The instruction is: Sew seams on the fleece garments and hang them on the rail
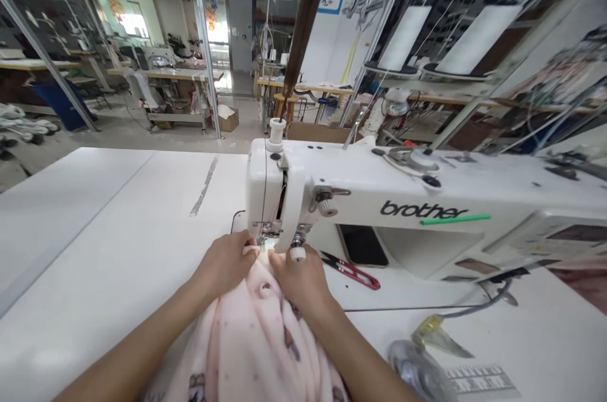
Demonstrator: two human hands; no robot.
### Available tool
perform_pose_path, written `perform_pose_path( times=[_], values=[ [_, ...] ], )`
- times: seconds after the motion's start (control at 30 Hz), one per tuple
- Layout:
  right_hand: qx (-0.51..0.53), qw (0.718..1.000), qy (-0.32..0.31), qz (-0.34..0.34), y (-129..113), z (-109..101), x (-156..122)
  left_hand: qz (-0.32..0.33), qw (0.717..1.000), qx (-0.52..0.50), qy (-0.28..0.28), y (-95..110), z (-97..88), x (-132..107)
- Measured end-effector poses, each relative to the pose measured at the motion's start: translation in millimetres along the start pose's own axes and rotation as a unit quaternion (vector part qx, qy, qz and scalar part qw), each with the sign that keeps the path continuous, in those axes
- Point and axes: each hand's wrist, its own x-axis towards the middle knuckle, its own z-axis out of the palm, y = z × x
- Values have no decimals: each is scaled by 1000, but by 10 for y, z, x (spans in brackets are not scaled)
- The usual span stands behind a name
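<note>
A pale pink printed fabric hangs toward me from under the needle area of a white sewing machine. My left hand pinches the fabric's edge just left of the lit presser foot. On the other side, my right hand presses and grips the cloth close to the foot, partly behind the machine's tension knob. Both hands have their fingers closed on the cloth, with the thumbs near each other. The fabric falls in folds between my forearms.
Right of my hand lie red-handled thread snips and a dark phone under the machine arm. A clear ruler and a transparent round object sit at the lower right. Thread cones stand behind. The white table extends left.
</note>
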Motion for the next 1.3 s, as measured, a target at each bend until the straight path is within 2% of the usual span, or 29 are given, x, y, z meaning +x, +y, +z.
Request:
perform_pose_path(
  times=[0.17,0.47,0.9,1.3],
  values=[
    [-47,999,-13,-22,9,0,0,-11,1000,12,6,1,24,12],
    [-69,997,-41,-11,-21,-4,-15,-25,998,52,7,39,27,-1],
    [-76,997,-11,-4,0,80,5,-16,997,75,16,73,41,-3],
    [-78,997,-9,4,-10,116,46,-19,993,112,38,83,93,27]
  ],
)
